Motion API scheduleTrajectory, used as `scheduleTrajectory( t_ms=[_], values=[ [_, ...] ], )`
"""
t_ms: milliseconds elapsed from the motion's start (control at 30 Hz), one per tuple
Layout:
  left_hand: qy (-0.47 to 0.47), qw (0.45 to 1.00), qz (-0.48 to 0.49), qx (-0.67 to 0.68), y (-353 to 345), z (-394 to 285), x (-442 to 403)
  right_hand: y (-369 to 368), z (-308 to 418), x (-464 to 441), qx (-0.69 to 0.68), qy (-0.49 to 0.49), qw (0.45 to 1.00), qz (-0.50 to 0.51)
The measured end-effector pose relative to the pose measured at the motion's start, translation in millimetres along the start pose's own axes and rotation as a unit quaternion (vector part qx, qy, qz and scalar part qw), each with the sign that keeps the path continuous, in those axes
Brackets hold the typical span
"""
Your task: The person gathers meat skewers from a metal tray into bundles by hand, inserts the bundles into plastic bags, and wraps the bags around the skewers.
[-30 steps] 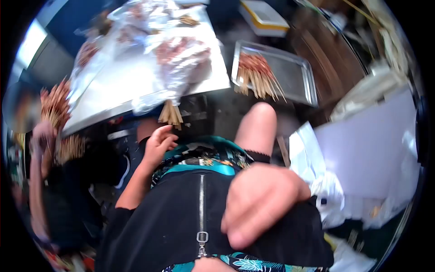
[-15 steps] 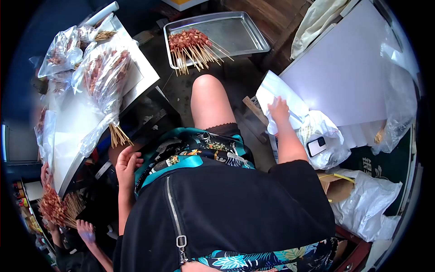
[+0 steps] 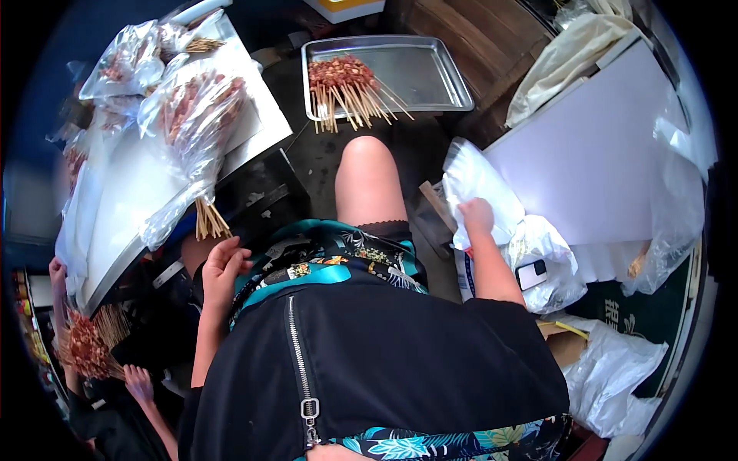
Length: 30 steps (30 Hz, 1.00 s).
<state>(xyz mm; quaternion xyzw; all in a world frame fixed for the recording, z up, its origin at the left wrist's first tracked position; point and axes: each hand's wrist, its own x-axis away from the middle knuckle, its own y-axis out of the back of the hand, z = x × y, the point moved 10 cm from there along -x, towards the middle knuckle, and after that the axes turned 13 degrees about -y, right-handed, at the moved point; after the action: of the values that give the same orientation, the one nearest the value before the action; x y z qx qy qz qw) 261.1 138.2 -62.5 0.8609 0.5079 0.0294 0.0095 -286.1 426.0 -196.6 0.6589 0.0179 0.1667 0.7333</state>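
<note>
Fingers on the right hand [image 3: 478, 218] just bunched up on the white plastic bag [image 3: 486, 184] beside the pale panel [image 3: 576, 154], so that one's occupied, while the left hand [image 3: 222, 265] sits loosely open and empty near the bagged skewers [image 3: 201, 115].

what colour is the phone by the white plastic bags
Whitish phone, with a black edge, in the head view.

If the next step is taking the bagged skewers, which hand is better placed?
Probably the left hand: it looks empty, with its fingers close to the bare sticks of the bagged skewers. The right hand is farther away, at the white plastic.
</note>
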Motion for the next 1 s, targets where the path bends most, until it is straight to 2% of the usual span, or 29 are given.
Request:
scheduleTrajectory(
  t_ms=[33,100,133,167,200,233,267,300,333,367,400,433,467,500,533,567,600,633,667,733,767,800,833,867,933,1000],
  values=[
    [0.002,1.000,0.001,-0.013,1.9,-2.4,-1.2,23.7,8.7,8.5,-0.038,0.083,0.990,-0.103],
    [-0.009,1.000,-0.004,-0.010,6.5,-1.0,-2.7,17.8,16.5,42.7,-0.048,0.023,0.999,0.007],
    [-0.024,1.000,-0.003,-0.005,8.8,-4.8,-4.6,-44.1,18.9,58.9,0.049,0.039,0.984,0.168],
    [-0.010,1.000,-0.002,-0.018,5.8,-9.1,-5.6,-159.1,-11.6,78.6,0.223,0.226,0.903,0.289],
    [-0.011,1.000,0.009,-0.013,1.9,-11.3,-6.3,-143.1,-4.6,137.5,0.281,0.253,0.833,0.404],
    [-0.024,0.999,0.026,-0.001,-1.7,-13.1,-6.4,-204.2,-40.8,138.9,0.267,0.285,0.806,0.444],
    [-0.038,0.998,0.045,0.010,-6.6,-16.4,-8.0,-137.5,-6.3,175.8,0.291,0.183,0.799,0.494],
    [-0.037,0.997,0.065,-0.001,-12.1,-25.2,-9.4,-122.7,16.3,162.6,0.317,0.214,0.812,0.442],
    [-0.031,0.996,0.088,-0.013,-17.6,-33.4,-8.9,-109.0,41.8,143.4,0.271,0.333,0.824,0.370],
    [-0.017,0.994,0.111,-0.015,-20.7,-35.8,-9.1,-43.5,80.6,137.9,0.217,0.341,0.863,0.302],
    [-0.010,0.993,0.118,-0.018,-22.6,-42.7,-8.8,1.1,104.1,127.2,0.146,0.242,0.889,0.360],
    [-0.019,0.980,0.180,-0.083,-30.6,-51.9,-8.7,61.6,136.7,138.6,-0.036,0.176,0.900,0.397],
    [-0.027,0.959,0.241,-0.147,-39.4,-60.1,-7.9,105.8,167.4,150.1,-0.100,0.204,0.883,0.411],
    [-0.006,0.954,0.267,-0.134,-49.4,-65.1,-5.4,140.2,193.4,167.4,-0.240,0.209,0.823,0.471],
    [0.033,0.956,0.279,-0.085,-60.1,-70.1,0.1,161.4,216.1,184.2,-0.371,0.236,0.725,0.531],
    [-0.003,0.945,0.306,-0.114,-71.0,-84.3,-1.2,183.5,238.8,200.5,-0.481,0.245,0.666,0.515],
    [-0.037,0.931,0.334,-0.141,-82.3,-94.2,-2.4,197.0,259.2,212.9,-0.556,0.250,0.634,0.475],
    [-0.092,0.942,0.305,-0.102,-89.0,-106.8,-6.4,187.7,272.6,210.7,-0.573,0.277,0.598,0.488],
    [-0.146,0.948,0.277,-0.059,-93.7,-117.7,-8.4,192.1,295.1,235.3,-0.605,0.283,0.527,0.526],
    [-0.226,0.937,0.242,-0.111,-95.5,-126.9,-17.3,185.3,322.8,267.9,-0.612,0.285,0.402,0.619],
    [-0.184,0.948,0.256,-0.050,-98.2,-117.8,-19.8,178.9,333.3,273.0,-0.620,0.288,0.374,0.627],
    [-0.141,0.953,0.267,0.012,-102.0,-113.5,-18.7,173.8,342.6,279.4,-0.617,0.307,0.293,0.663],
    [-0.089,0.959,0.261,0.071,-103.3,-112.0,-14.7,163.4,345.6,272.7,-0.628,0.295,0.317,0.647],
    [-0.089,0.959,0.259,0.073,-103.5,-114.8,-12.4,158.4,347.2,269.3,-0.639,0.284,0.340,0.629],
    [-0.024,0.945,0.288,0.152,-110.6,-113.3,-5.9,155.6,349.9,269.4,-0.642,0.276,0.344,0.628],
    [-0.029,0.953,0.256,0.160,-112.1,-115.3,-9.8,156.4,348.6,269.5,-0.646,0.268,0.349,0.624]
  ],
)
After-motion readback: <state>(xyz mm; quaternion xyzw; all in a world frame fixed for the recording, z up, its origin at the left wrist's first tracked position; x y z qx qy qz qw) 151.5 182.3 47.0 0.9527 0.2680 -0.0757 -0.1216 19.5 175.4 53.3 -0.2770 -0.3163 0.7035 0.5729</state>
